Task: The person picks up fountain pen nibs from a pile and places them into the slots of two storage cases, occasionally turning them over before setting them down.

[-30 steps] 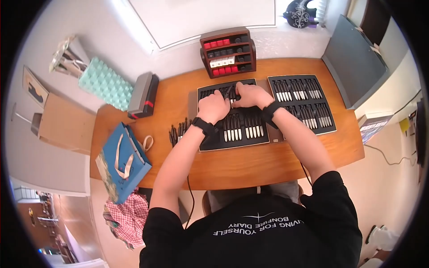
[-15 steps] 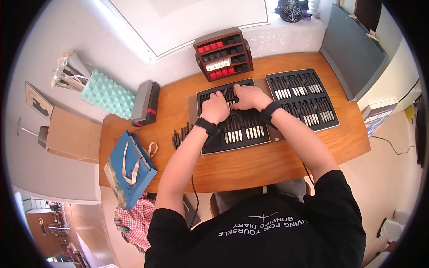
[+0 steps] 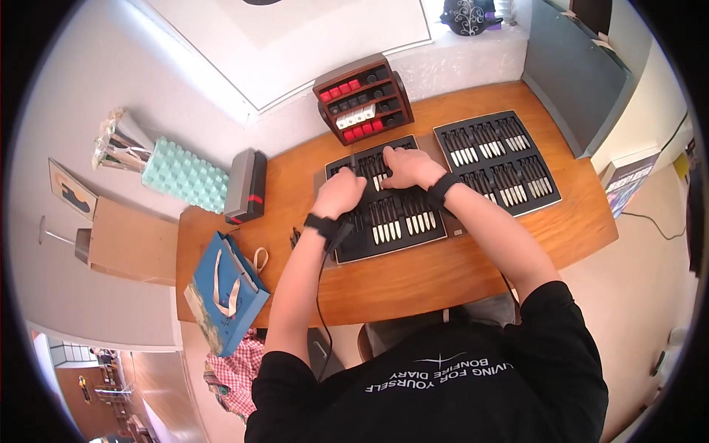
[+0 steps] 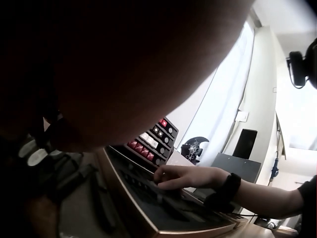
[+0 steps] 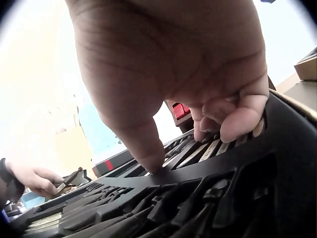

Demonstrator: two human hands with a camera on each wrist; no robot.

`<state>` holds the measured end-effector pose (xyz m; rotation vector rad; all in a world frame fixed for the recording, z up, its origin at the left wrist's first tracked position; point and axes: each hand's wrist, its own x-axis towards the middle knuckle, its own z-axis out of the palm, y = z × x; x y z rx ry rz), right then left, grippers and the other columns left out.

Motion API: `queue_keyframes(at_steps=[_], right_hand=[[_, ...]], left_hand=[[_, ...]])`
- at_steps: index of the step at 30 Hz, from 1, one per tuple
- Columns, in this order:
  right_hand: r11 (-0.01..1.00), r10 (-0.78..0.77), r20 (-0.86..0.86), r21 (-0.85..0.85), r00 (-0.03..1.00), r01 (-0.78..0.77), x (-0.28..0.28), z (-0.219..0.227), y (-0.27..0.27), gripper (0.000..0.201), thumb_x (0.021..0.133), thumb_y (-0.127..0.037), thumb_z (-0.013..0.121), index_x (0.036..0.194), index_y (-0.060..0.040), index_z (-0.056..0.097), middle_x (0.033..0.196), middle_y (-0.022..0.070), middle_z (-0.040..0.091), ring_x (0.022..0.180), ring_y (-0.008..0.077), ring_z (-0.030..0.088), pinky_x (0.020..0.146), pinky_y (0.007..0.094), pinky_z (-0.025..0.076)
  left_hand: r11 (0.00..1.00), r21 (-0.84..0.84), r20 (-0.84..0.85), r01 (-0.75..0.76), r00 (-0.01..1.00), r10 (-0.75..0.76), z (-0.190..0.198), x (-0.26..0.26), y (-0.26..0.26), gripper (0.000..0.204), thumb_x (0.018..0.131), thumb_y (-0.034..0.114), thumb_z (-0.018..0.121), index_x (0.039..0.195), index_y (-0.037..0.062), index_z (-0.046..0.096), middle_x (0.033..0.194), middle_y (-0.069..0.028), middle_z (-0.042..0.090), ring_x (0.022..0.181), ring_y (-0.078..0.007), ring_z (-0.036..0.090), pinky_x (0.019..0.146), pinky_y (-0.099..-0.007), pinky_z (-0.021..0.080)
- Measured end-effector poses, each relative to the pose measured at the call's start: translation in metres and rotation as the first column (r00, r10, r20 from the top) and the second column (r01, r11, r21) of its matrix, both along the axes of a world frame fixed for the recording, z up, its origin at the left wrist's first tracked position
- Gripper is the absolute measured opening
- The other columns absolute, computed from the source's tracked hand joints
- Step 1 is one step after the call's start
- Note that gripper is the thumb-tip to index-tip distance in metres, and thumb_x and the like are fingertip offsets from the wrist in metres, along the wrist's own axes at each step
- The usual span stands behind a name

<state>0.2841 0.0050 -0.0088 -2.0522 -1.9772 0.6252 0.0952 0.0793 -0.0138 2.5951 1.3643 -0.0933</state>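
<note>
My left hand [image 3: 340,193] is over the left part of a black compartment tray [image 3: 353,247]. It pinches a slim dark piece [image 3: 353,160] that sticks up past the fingers; the right wrist view shows this piece [image 5: 69,181] too. My right hand [image 3: 406,168] reaches into the tray's upper compartments. In the right wrist view its thumb [image 5: 148,153] rests by the divider, and its bent fingertips [image 5: 237,126] touch slim black pieces with pale ends [image 5: 210,150]. Loose pieces with oval pale ends [image 4: 37,156] show dimly in the left wrist view.
A second filled tray [image 3: 550,199] lies to the right. Behind stands a wooden rack [image 3: 369,85] with red, black and white blocks. A grey box [image 3: 244,184] and blue paper bag [image 3: 229,295] are at the left. A dark panel [image 3: 576,74] leans at the back right.
My left hand has moved left and nearer to me, away from the right hand, with the slim dark piece. The right hand stays over the upper compartments. The head view has shifted.
</note>
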Motion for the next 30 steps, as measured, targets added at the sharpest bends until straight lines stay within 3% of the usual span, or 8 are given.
queue_keyframes(at_steps=[4,10,14,16,18,19,22,30], right_hand=[[1.000,0.008,-0.005,-0.010,1.000,-0.008,0.001,0.002,-0.001,0.063,0.076,-0.042,0.072,0.118,0.0002,0.050,0.116,0.0206,0.060,0.110,0.0342,0.059,0.094,0.0405,0.048],[0.999,0.032,0.020,0.028,0.999,-0.033,0.003,-0.001,0.002,0.062,0.076,-0.042,0.070,0.117,0.0003,0.050,0.115,0.0209,0.062,0.109,0.0354,0.059,0.092,0.0421,0.048],[0.998,0.059,0.029,0.027,0.998,-0.060,0.000,-0.002,0.002,0.061,0.076,-0.044,0.069,0.115,-0.0006,0.051,0.114,0.0200,0.062,0.108,0.0354,0.060,0.091,0.0426,0.048],[0.998,0.015,0.017,0.055,1.000,-0.016,-0.001,-0.003,0.002,0.060,0.076,-0.044,0.069,0.114,-0.0009,0.052,0.113,0.0193,0.063,0.107,0.0352,0.061,0.091,0.0427,0.048],[0.999,0.008,0.020,0.033,1.000,-0.009,-0.002,-0.004,0.005,0.062,0.077,-0.046,0.068,0.114,0.0009,0.053,0.113,0.0210,0.062,0.106,0.0356,0.061,0.091,0.0428,0.048],[0.999,-0.047,0.026,0.028,0.999,0.047,-0.006,-0.004,0.007,0.065,0.076,-0.047,0.068,0.114,0.0029,0.052,0.113,0.0224,0.062,0.106,0.0358,0.061,0.091,0.0425,0.049],[0.991,-0.130,0.068,-0.010,0.989,0.131,-0.018,0.004,0.009,0.071,0.075,-0.049,0.068,0.116,0.0070,0.050,0.112,0.0251,0.062,0.105,0.0359,0.062,0.090,0.0419,0.050],[0.973,-0.128,0.177,-0.167,0.976,0.158,-0.041,0.026,0.020,0.081,0.071,-0.048,0.071,0.117,0.0140,0.046,0.104,0.0258,0.065,0.097,0.0356,0.066,0.082,0.0388,0.054]], left_hand=[[0.996,-0.053,0.276,-0.067,0.958,0.079,0.024,-0.060,-0.038,0.045,0.090,0.032,0.044,0.096,-0.0120,0.053,0.091,-0.0346,0.061,0.090,-0.0492,0.059,0.081,-0.0498,0.047],[0.960,-0.041,0.020,-0.278,0.960,0.279,0.016,-0.143,-0.074,0.040,0.089,0.031,0.045,0.092,-0.0072,0.054,0.087,-0.0329,0.062,0.086,-0.0486,0.060,0.079,-0.0518,0.047],[0.941,0.061,0.094,-0.334,0.940,0.327,0.011,-0.154,-0.091,0.036,0.088,0.031,0.050,0.094,-0.0044,0.053,0.077,-0.0281,0.063,0.079,-0.0473,0.061,0.073,-0.0529,0.048],[0.901,-0.041,0.103,-0.432,0.895,0.434,0.018,-0.151,-0.100,0.037,0.088,0.032,0.056,0.099,-0.0028,0.052,0.094,-0.0276,0.063,0.088,-0.0455,0.060,0.076,-0.0482,0.047],[0.919,0.243,0.241,-0.310,0.937,0.253,0.012,-0.151,-0.110,0.038,0.088,0.032,0.059,0.102,-0.0033,0.053,0.114,-0.0276,0.056,0.101,-0.0417,0.056,0.081,-0.0470,0.046],[0.927,0.190,0.224,-0.325,0.933,0.281,0.018,-0.148,-0.118,0.046,0.089,0.033,0.060,0.116,-0.0035,0.054,0.132,-0.0256,0.046,0.114,-0.0398,0.050,0.090,-0.0454,0.043],[0.947,0.217,0.259,-0.237,0.949,0.178,0.005,-0.153,-0.131,0.054,0.089,0.036,0.059,0.131,0.0015,0.050,0.137,-0.0231,0.046,0.120,-0.0394,0.048,0.098,-0.0434,0.042],[0.943,0.029,0.240,-0.331,0.918,0.315,0.004,-0.154,-0.141,0.058,0.089,0.040,0.057,0.136,0.0075,0.048,0.145,-0.0199,0.040,0.130,-0.0352,0.042,0.103,-0.0407,0.040]])
